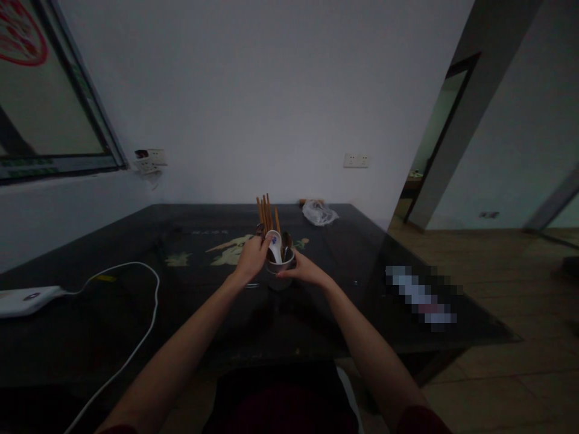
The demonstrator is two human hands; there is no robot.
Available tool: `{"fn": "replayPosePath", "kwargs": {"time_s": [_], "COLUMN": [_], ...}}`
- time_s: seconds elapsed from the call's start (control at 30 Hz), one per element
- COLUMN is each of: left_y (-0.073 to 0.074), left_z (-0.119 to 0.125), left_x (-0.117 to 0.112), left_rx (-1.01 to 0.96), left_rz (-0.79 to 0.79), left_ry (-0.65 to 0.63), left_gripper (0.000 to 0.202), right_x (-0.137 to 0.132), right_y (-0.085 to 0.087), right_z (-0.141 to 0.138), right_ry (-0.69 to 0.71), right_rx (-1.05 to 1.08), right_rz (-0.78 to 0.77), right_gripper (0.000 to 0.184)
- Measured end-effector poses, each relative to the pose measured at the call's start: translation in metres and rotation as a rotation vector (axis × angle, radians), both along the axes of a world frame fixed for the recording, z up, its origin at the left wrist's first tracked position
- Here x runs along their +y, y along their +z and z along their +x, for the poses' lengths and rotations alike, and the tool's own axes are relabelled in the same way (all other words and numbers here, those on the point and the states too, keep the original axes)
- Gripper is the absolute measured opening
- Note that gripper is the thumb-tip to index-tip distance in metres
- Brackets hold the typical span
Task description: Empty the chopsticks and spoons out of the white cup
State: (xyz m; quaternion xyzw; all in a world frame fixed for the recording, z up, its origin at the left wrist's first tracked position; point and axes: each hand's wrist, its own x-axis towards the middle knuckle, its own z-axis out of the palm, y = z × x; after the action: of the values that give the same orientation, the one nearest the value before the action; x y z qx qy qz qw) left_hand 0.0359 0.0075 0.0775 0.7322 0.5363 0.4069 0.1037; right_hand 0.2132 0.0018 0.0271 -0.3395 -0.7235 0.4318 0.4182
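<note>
A light-coloured cup point(279, 279) stands on the dark table, with several wooden chopsticks point(265, 212) rising from it. My left hand point(253, 258) is at the cup's left side, its thumb against the bowl of a white soup spoon point(275, 243) with a blue mark. The spoon's bowl points up and its handle goes down into the cup. My right hand point(304, 270) is wrapped round the right side of the cup, thumb at the front. Dark metal spoons point(286, 240) lean in the cup beside the white one. The left fingertips are partly hidden.
The glossy black table point(325, 319) carries a floral picture. A crumpled clear plastic bag point(319, 213) lies near the wall. At the left is a white device point(29, 301) with a white cable point(156, 295) looping to the front edge. A blurred-out item point(420, 295) lies at the right.
</note>
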Motion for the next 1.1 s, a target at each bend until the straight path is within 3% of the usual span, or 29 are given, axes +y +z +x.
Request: {"fn": "replayPosePath", "kwargs": {"time_s": [0.17, 0.43, 0.7, 0.87, 1.1], "left_y": [0.006, -0.001, 0.024, 0.030, 0.014], "left_z": [-0.002, 0.005, 0.011, -0.024, -0.098], "left_x": [0.003, 0.038, 0.044, 0.047, 0.055], "left_rx": [-0.212, -0.784, -1.228, -1.320, -1.327], "left_rz": [0.052, 0.029, -0.088, -0.128, -0.338], "left_ry": [-0.023, -0.153, -0.149, -0.086, -0.006], "left_gripper": [0.039, 0.031, 0.018, 0.011, 0.009], "right_x": [-0.002, -0.002, -0.002, -0.005, -0.003], "right_y": [0.003, 0.003, 0.002, 0.005, 0.003], "right_z": [0.000, 0.000, -0.002, -0.003, -0.003], "right_ry": [-0.007, -0.008, 0.006, -0.014, -0.011], "right_rx": [-0.010, -0.017, -0.006, 0.005, 0.000], "right_rz": [0.033, 0.017, -0.013, -0.049, -0.076], "right_gripper": [0.083, 0.082, 0.077, 0.074, 0.072]}}
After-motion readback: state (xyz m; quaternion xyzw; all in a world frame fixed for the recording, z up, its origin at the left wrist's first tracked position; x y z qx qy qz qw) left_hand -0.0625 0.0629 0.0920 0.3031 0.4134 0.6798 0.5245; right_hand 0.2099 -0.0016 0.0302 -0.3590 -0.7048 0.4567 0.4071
